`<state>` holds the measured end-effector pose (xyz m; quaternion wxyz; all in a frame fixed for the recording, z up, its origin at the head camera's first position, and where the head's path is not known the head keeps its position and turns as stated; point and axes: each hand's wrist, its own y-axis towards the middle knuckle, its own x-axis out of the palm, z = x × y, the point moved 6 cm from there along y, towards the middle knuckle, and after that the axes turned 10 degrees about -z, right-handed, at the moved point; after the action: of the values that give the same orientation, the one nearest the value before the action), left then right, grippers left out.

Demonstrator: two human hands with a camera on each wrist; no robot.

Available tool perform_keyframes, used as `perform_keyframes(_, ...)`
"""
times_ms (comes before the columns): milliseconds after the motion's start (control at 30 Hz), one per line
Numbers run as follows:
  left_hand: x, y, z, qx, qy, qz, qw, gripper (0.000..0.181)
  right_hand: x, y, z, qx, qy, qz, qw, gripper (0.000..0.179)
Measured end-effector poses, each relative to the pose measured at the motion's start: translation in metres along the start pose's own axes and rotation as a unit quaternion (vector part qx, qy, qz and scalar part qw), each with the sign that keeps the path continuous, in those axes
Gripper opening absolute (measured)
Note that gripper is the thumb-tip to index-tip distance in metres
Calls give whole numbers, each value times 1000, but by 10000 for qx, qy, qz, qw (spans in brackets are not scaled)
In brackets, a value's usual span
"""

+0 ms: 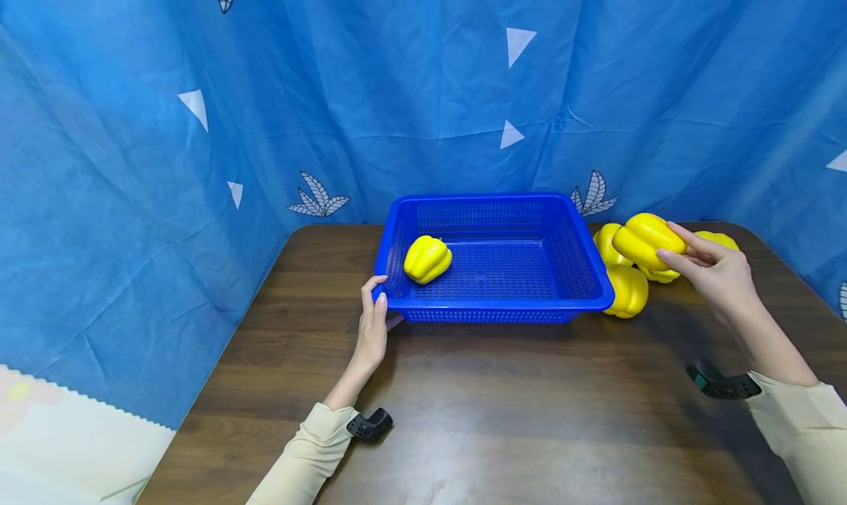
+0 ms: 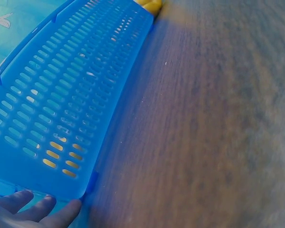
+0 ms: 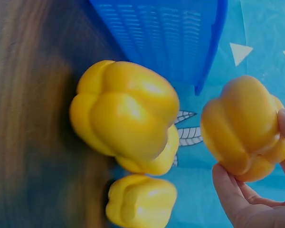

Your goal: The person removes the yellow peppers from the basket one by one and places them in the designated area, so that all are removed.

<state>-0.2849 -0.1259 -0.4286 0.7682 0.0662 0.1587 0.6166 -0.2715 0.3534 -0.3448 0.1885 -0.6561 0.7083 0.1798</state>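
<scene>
A blue plastic basket [image 1: 503, 304] with slotted walls stands on the table, one yellow bell pepper [image 1: 427, 259] lying in its left part. My left hand [image 1: 372, 330] grips the basket's front left corner, thumb and fingers about the rim; in the left wrist view its fingertips [image 2: 47, 201] lie against the corner. Raised above the other peppers, a yellow bell pepper [image 1: 645, 240] is pinched between the thumb and fingers of my right hand [image 1: 717, 273]. In the right wrist view this held pepper [image 3: 244, 128] is apart from the basket wall [image 3: 156, 33].
Several yellow bell peppers [image 1: 627, 292] sit beside the basket's right end, one [image 1: 717, 239] farther right behind my hand. The brown wooden table [image 1: 490, 402] runs back to a blue patterned curtain [image 1: 423, 93]. A pale cloth [image 1: 73, 439] shows at the lower left.
</scene>
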Motion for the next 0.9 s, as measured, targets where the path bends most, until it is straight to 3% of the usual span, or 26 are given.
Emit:
perform_keyframes(400,1,-1,1,-2,5,-100,9999,42,-14,-20,31,812,-731,329,9935,64)
perform_keyframes(633,0,-1,0,9,37,-77,10000,41,-20,-30,50,1010,-740,493,9909,65)
perform_keyframes(900,1,0,1,-33,90,-84,9999,39,-19,-37,63,1091,-1327,466,9840,70)
